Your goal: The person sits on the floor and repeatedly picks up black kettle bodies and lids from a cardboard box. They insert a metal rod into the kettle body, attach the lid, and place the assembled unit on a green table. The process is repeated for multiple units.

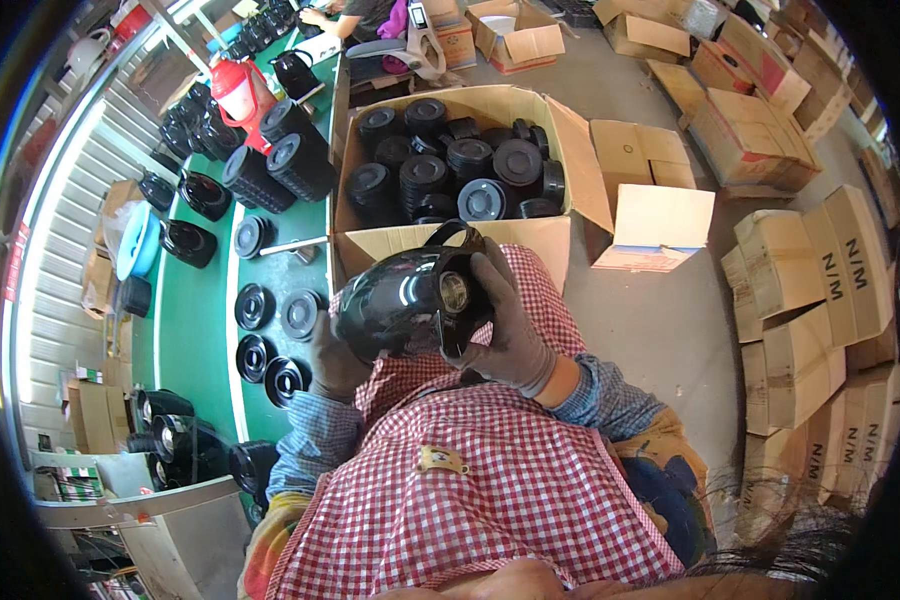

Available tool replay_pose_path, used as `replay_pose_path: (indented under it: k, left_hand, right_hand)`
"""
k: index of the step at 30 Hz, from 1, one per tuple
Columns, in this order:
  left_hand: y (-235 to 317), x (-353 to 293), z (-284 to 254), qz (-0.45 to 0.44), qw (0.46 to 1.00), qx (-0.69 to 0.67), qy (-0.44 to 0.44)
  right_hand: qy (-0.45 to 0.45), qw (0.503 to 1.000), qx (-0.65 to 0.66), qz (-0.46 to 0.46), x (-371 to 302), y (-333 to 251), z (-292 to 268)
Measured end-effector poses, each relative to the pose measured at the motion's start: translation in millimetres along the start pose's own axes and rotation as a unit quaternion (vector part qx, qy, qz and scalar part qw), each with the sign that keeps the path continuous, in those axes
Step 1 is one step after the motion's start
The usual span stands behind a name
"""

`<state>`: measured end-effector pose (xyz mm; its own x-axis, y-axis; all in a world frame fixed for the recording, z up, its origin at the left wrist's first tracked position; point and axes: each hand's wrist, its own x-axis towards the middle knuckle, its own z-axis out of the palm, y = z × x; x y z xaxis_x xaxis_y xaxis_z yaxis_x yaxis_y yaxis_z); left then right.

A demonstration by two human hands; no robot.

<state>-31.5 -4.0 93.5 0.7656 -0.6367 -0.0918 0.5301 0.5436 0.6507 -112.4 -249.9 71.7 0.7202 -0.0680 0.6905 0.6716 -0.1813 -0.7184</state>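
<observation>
A glossy black vacuum jug (385, 305) lies tilted on its side above my lap, its open mouth with a shiny metallic liner turned to the right. My left hand (336, 362), in a grey glove, is closed against the jug's base end. Around the rim and handle at the mouth end, my gloved right hand (518, 345) grips the same jug. Several round black plastic parts (254, 305) lie on the green conveyor (198, 305) just left of my left hand.
Straight ahead stands an open carton (450, 242) full of round black parts. Stacks of ribbed black parts (300, 165), a red-and-white jug (235, 92) and black jugs (187, 242) stand along the conveyor. Cardboard boxes (815, 285) line the right. Someone's hand (313, 17) shows at the far end.
</observation>
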Motion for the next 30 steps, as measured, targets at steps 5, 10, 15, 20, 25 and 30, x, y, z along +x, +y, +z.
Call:
replay_pose_path:
  k: [5,10,15,20,25,30]
  left_hand:
    - [-27,-7,-58,-0.008,1.000,0.001,0.000]
    - [-34,0,-69,-0.044,0.999,-0.023,0.005]
    - [-30,20,-4,0.076,0.914,0.393,-0.062]
    - [-26,15,11,0.036,0.948,0.315,0.004]
    - [-24,18,-33,0.003,0.940,0.340,-0.016]
    - [-30,-6,-41,-0.022,0.998,-0.009,-0.055]
  right_hand:
    - [-0.017,0.999,0.035,0.012,4,-19,4]
    - [-0.017,0.999,0.028,0.037,7,-27,1]
    - [-0.053,0.997,-0.027,0.055,6,-34,-6]
    - [-0.059,0.998,-0.012,0.025,11,-33,-11]
    - [-0.082,0.996,0.013,0.025,8,-26,-14]
    - [-0.098,0.995,0.009,0.015,3,-17,-15]
